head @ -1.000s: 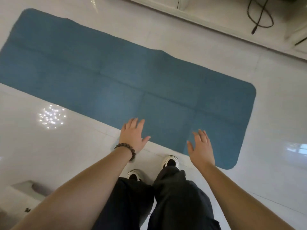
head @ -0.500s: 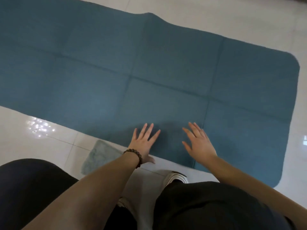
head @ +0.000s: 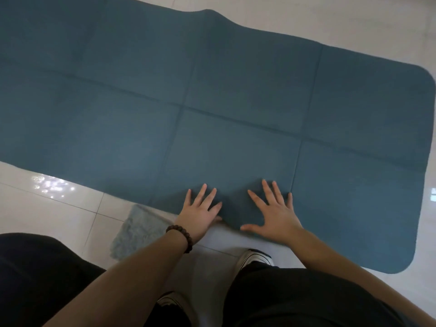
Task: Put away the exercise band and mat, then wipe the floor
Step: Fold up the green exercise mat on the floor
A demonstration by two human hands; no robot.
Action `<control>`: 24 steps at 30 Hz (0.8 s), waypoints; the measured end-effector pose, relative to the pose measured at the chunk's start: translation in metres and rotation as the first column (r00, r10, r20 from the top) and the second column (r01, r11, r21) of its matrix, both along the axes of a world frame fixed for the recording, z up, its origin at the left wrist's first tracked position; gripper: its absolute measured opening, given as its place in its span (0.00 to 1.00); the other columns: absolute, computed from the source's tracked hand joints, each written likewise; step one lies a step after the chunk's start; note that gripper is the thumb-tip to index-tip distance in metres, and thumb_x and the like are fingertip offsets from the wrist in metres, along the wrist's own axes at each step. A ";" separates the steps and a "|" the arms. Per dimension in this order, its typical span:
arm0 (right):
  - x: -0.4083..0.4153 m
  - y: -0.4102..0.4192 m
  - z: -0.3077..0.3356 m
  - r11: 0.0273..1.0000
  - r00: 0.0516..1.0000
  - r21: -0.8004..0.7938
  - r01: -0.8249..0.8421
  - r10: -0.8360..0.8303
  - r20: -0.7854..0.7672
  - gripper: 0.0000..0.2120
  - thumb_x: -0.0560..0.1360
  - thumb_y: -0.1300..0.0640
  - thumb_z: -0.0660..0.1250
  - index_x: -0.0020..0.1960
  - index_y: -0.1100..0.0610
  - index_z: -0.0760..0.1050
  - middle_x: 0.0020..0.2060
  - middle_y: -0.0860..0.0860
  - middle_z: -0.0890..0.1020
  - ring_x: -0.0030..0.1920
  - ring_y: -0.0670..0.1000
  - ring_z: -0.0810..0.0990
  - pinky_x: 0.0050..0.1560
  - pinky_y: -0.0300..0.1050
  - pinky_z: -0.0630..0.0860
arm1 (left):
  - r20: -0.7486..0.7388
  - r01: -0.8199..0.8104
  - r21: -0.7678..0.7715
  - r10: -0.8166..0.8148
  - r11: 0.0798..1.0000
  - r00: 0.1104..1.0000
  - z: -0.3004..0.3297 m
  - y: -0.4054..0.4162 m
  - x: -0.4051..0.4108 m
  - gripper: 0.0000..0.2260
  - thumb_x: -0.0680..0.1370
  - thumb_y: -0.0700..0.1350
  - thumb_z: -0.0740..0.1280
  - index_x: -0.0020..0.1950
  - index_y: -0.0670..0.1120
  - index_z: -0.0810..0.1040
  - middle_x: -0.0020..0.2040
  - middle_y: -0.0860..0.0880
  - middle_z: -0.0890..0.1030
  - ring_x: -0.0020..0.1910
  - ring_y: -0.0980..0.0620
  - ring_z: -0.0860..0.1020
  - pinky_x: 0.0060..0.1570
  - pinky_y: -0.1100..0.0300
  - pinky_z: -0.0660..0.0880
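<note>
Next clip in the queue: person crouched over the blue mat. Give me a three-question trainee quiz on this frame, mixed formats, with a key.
1. True or false: the mat is already rolled up.
2. Multiple choice: where is the pale fuzzy cloth? A) on top of the mat. B) on the floor at the mat's near edge, beside the left hand. C) gripped in the right hand.
3. Fill in: the beaded bracelet is on the ___ wrist.

Key
1. False: it lies spread flat, its fold creases showing.
2. B. Both hands are spread open over the mat's near edge, holding nothing.
3. Left.
</note>
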State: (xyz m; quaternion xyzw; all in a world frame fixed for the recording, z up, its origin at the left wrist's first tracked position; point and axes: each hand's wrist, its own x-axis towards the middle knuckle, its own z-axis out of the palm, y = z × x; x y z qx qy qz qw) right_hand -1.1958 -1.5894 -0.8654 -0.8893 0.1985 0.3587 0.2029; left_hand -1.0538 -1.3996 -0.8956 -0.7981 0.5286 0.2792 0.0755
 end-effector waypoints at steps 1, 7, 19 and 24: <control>0.001 0.005 0.004 0.999 0.999 0.015 -0.035 0.036 -0.013 0.53 0.56 0.18 0.42 0.75 0.40 0.37 0.73 0.50 0.29 0.73 0.55 0.27 0.69 0.68 0.36 | 0.050 0.027 -0.089 -0.022 0.996 0.999 0.000 -0.001 -0.001 0.19 0.80 0.53 0.54 0.59 0.47 0.79 0.69 0.40 0.73 0.72 0.36 0.65 0.63 0.31 0.65; 0.007 0.010 0.022 0.985 0.979 -0.169 0.029 0.006 0.204 0.22 0.72 0.58 0.68 0.66 0.51 0.71 0.56 0.56 0.80 0.54 0.59 0.80 0.47 0.57 0.78 | 0.076 -0.148 -0.524 0.219 0.839 0.973 0.036 -0.035 0.011 0.15 0.78 0.50 0.57 0.36 0.46 0.76 0.29 0.50 0.76 0.26 0.47 0.76 0.25 0.60 0.68; 0.120 -0.112 0.115 0.841 0.766 -0.466 0.275 0.102 0.635 0.14 0.67 0.69 0.65 0.51 0.59 0.76 0.34 0.58 0.78 0.31 0.58 0.76 0.33 0.43 0.59 | 0.380 0.178 -0.703 0.151 0.689 0.913 0.135 -0.171 0.147 0.14 0.78 0.50 0.58 0.41 0.45 0.78 0.34 0.47 0.80 0.32 0.45 0.79 0.31 0.60 0.70; 0.166 -0.169 0.129 0.802 0.758 -0.528 0.282 0.151 0.634 0.15 0.72 0.68 0.59 0.56 0.59 0.73 0.36 0.58 0.77 0.32 0.54 0.67 0.32 0.44 0.56 | 0.524 0.268 -0.748 0.291 0.607 0.801 0.149 -0.227 0.188 0.12 0.79 0.51 0.62 0.50 0.45 0.80 0.46 0.45 0.81 0.49 0.43 0.78 0.51 0.49 0.68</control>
